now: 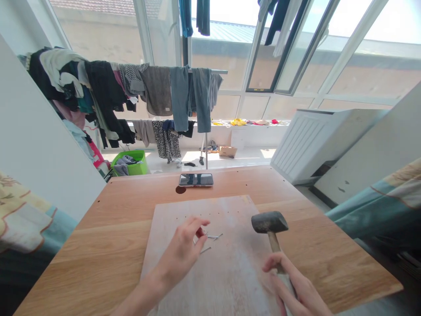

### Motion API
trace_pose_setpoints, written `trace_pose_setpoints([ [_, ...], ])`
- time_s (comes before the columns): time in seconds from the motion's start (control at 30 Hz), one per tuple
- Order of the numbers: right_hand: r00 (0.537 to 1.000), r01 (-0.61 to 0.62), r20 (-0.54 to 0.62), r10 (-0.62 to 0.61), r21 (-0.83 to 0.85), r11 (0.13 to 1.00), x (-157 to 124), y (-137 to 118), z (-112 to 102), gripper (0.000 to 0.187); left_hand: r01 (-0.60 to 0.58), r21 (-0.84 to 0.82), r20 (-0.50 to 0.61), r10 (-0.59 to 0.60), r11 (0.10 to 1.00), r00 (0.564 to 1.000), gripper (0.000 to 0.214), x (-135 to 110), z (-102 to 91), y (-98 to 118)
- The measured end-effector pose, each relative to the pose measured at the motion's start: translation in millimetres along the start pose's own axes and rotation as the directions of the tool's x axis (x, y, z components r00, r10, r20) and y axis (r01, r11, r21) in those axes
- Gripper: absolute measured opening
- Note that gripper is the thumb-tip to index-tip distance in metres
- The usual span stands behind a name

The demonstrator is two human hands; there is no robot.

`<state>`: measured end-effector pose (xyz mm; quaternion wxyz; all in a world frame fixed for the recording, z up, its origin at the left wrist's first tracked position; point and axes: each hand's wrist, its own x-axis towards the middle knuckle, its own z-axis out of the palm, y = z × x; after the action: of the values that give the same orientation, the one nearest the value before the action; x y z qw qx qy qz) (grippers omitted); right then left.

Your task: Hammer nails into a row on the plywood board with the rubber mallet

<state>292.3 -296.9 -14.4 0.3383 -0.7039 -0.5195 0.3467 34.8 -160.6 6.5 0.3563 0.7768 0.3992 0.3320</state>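
My left hand [182,248] hovers over a pale wooden board [230,272], its thumb and index finger apart with nothing visible between them. Several thin metal nails [213,237] lie loose on the board beside those fingertips, partly hidden by the hand. At the board's right side, my right hand [291,281] grips the light handle of a mallet [269,222]. Its black head points away from me, raised near the board's right edge. A row of small dark holes or marks [209,214] runs along the far part of the board.
The board lies on a wood-grain table [98,245]. A phone [196,179] rests near the far edge, beside a round dark hole [180,189]. Beyond stand a clothes rack [206,151] and a green basket [141,164]. Curtains [378,206] hang on both sides.
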Motion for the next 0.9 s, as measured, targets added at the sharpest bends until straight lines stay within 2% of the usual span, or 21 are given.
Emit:
trace_pose_setpoints([
  [0.07, 1.000, 0.021, -0.007, -0.021, -0.008, 1.000, 10, -6, -6, 0.027, -0.015, -0.060, -0.022, 0.014, 0.998, 1.000, 0.026, 19, 7.8, 2],
  [0.17, 0.991, -0.009, -0.136, 0.013, 0.031, 0.999, 17, -14, -4, 0.061, 0.029, -0.170, -0.049, -0.038, 0.985, 0.998, 0.011, 51, 26.0, 1],
  [0.23, 0.983, -0.052, -0.172, 0.059, 0.044, 0.998, 17, -16, -1, 0.076, 0.050, -0.240, -0.049, -0.063, 0.970, 0.997, 0.009, 71, 40.6, -2],
  [0.3, 0.987, -0.101, -0.124, 0.104, 0.030, 0.994, 15, -13, -1, 0.078, 0.049, -0.275, -0.034, -0.061, 0.960, 0.998, 0.007, 89, 55.0, -5],
  [0.4, 0.979, -0.202, -0.026, 0.203, 0.037, 0.979, 16, -4, -6, 0.076, 0.026, -0.227, 0.005, -0.025, 0.973, 1.000, 0.005, 108, 72.6, -10],
  [0.53, 0.947, -0.321, 0.018, 0.320, 0.078, 0.944, 20, 4, -11, 0.069, -0.003, -0.162, 0.041, 0.010, 0.987, 0.999, 0.006, 119, 84.9, -15],
  [0.7, 0.958, -0.284, -0.020, 0.285, 0.036, 0.958, 25, -1, -9, 0.068, -0.045, -0.157, 0.055, 0.054, 0.987, 0.997, 0.011, 118, 88.5, -21],
  [0.8, 0.957, -0.290, -0.017, 0.290, 0.002, 0.957, 27, -4, -8, 0.070, -0.028, -0.162, 0.062, 0.038, 0.986, 0.997, 0.011, 119, 90.3, -24],
  [0.9, 0.959, -0.284, -0.011, 0.284, 0.000, 0.959, 28, -3, -8, 0.072, -0.064, -0.145, 0.061, 0.074, 0.987, 0.995, 0.013, 119, 92.1, -26],
])
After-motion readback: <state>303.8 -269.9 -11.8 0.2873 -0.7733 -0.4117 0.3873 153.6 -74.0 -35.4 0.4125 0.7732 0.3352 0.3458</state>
